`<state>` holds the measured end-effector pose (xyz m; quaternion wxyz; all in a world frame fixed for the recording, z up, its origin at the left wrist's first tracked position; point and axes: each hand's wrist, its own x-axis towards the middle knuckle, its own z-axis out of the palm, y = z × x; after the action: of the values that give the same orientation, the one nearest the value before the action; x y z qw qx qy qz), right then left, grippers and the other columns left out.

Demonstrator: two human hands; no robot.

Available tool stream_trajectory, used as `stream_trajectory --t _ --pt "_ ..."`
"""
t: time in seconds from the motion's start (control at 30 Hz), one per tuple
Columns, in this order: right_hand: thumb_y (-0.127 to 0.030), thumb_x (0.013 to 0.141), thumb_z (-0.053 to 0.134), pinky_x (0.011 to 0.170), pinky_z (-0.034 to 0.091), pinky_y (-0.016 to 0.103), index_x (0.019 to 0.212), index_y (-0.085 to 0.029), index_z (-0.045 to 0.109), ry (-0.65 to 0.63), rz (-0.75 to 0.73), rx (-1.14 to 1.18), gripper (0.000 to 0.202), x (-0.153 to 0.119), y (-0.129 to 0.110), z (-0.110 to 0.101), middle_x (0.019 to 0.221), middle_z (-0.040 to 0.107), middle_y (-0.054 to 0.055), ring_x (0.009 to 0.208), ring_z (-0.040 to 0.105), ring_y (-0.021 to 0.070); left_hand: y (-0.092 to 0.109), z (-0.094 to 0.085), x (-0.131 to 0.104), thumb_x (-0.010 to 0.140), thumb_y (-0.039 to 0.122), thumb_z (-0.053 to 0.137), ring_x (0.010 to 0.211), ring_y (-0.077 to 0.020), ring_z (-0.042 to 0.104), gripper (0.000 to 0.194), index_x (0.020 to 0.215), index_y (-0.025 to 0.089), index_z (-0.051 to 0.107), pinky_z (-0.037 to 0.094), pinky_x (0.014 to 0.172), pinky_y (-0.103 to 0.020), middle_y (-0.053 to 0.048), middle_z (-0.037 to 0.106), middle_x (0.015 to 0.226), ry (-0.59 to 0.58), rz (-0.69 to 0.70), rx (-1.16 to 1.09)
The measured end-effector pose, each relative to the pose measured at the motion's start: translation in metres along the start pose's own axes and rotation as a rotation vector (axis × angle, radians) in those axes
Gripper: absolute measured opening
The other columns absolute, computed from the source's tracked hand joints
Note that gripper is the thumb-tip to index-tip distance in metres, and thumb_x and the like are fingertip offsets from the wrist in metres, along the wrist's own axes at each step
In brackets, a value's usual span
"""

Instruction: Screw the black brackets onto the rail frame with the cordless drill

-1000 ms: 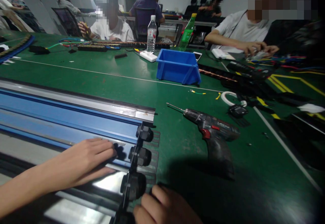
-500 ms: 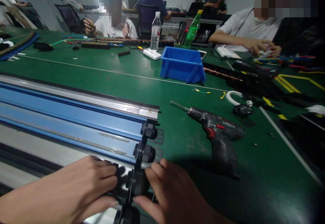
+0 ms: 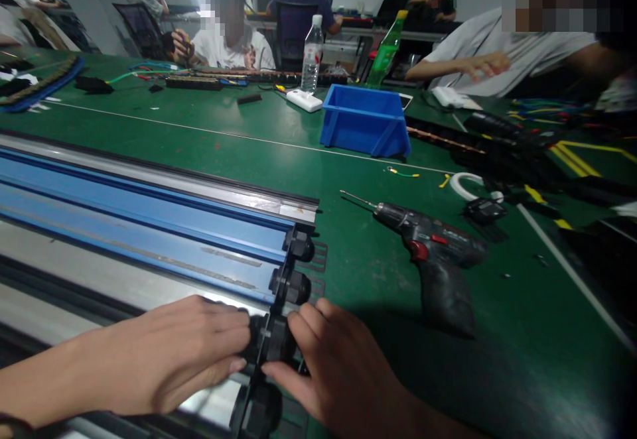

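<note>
A narrow black end plate [image 3: 265,323] with several black cable glands along it stands across the ends of the blue and silver metal profiles [image 3: 124,217]. My right hand [image 3: 343,366] pinches one cable gland [image 3: 277,338] from the outer side, thumb below and fingers above. On the inner side of the plate, my left hand [image 3: 194,346] has its fingers closed round the dark back part of the same gland; its fingertips are partly hidden. Two more glands [image 3: 296,288] sit farther up the plate, and another gland [image 3: 261,409] is nearer me.
A black cordless drill [image 3: 438,247] with a long bit lies right of the profiles on the green table [image 3: 239,174]. Beyond are a blue bin [image 3: 365,124], a water bottle [image 3: 312,58], a green bottle [image 3: 388,51], a white ring [image 3: 465,187] and wires. Co-workers sit across the table.
My left hand has moved right, up against the plate and the gland's back part. My right hand stays on the gland. The view has shifted slightly. A co-worker at right has spread their hands apart.
</note>
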<state>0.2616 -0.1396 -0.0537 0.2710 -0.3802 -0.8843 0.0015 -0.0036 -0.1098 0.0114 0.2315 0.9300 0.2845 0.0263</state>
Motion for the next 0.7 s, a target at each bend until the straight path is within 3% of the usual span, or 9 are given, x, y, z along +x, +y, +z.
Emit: stream_trajectory --t 0.07,0.13,0.3,0.37,0.47,0.57,0.63,0.7 --pt "-0.050 0.073 0.088 0.081 0.065 0.044 0.114 -0.009 0.061 -0.016 0.007 0.001 0.065 0.000 -0.001 0.000 0.102 0.075 0.012 0.096 0.072 0.0320 0.001 -0.001 0.002 0.102 0.025 0.050 0.076 -0.0170 0.064 0.008 0.106 0.027 0.057 0.049 0.072 -0.027 -0.001 0.068 0.092 -0.093 -0.019 -0.081" --pt "-0.048 0.066 0.093 0.078 0.065 0.044 0.109 -0.010 0.062 -0.047 0.020 0.012 0.066 0.002 -0.003 0.000 0.099 0.074 0.011 0.091 0.071 0.0319 0.001 -0.002 0.004 0.103 0.024 0.048 0.079 -0.0185 0.064 0.009 0.107 0.026 0.056 0.048 0.074 -0.028 -0.002 0.068 0.094 -0.147 -0.043 -0.138" --pt "-0.046 0.074 0.088 0.065 0.061 0.046 0.090 -0.018 0.061 -0.242 0.095 0.082 0.042 0.013 -0.004 -0.002 0.083 0.066 0.005 0.077 0.065 0.0286 0.002 -0.004 0.007 0.105 0.025 0.043 0.087 -0.0202 0.065 0.013 0.109 0.026 0.055 0.045 0.078 -0.031 -0.002 0.067 0.100 -0.248 -0.113 -0.172" --pt "-0.050 0.077 0.084 0.066 0.061 0.047 0.089 -0.019 0.061 -0.311 0.102 0.134 0.041 0.014 -0.001 -0.003 0.082 0.064 0.004 0.077 0.064 0.0284 0.002 -0.004 0.007 0.106 0.027 0.042 0.088 -0.0203 0.065 0.014 0.108 0.026 0.055 0.044 0.079 -0.032 -0.002 0.067 0.101 -0.266 -0.124 -0.169" --pt "-0.058 0.072 0.085 0.079 0.062 0.049 0.118 -0.013 0.059 -0.285 0.081 0.212 0.070 0.007 0.005 -0.003 0.099 0.070 0.010 0.091 0.067 0.0315 0.001 -0.004 0.007 0.106 0.031 0.041 0.087 -0.0204 0.065 0.015 0.105 0.026 0.056 0.043 0.079 -0.032 -0.001 0.066 0.099 -0.279 -0.134 -0.154" --pt "-0.052 0.071 0.089 0.099 0.059 0.049 0.148 -0.011 0.033 -0.198 0.051 0.270 0.104 -0.006 0.011 -0.005 0.126 0.066 0.018 0.117 0.064 0.0346 0.000 -0.005 0.007 0.107 0.034 0.040 0.086 -0.0198 0.065 0.018 0.104 0.026 0.056 0.043 0.078 -0.032 -0.001 0.066 0.096 -0.291 -0.148 -0.129" --pt "-0.041 0.072 0.091 0.105 0.057 0.046 0.152 -0.018 0.026 -0.228 0.116 0.343 0.106 -0.015 0.015 -0.008 0.132 0.063 0.015 0.123 0.062 0.0316 -0.001 -0.006 0.007 0.107 0.035 0.040 0.083 -0.0190 0.065 0.019 0.103 0.026 0.057 0.044 0.076 -0.032 0.000 0.067 0.094 -0.278 -0.142 -0.105" --pt "-0.034 0.073 0.090 0.106 0.057 0.041 0.153 -0.027 0.025 -0.297 0.211 0.417 0.104 -0.024 0.020 -0.012 0.135 0.061 0.011 0.124 0.062 0.0281 -0.002 -0.005 0.005 0.106 0.039 0.045 0.077 -0.0171 0.065 0.020 0.099 0.028 0.059 0.044 0.072 -0.030 0.002 0.068 0.089 -0.191 -0.125 -0.056"
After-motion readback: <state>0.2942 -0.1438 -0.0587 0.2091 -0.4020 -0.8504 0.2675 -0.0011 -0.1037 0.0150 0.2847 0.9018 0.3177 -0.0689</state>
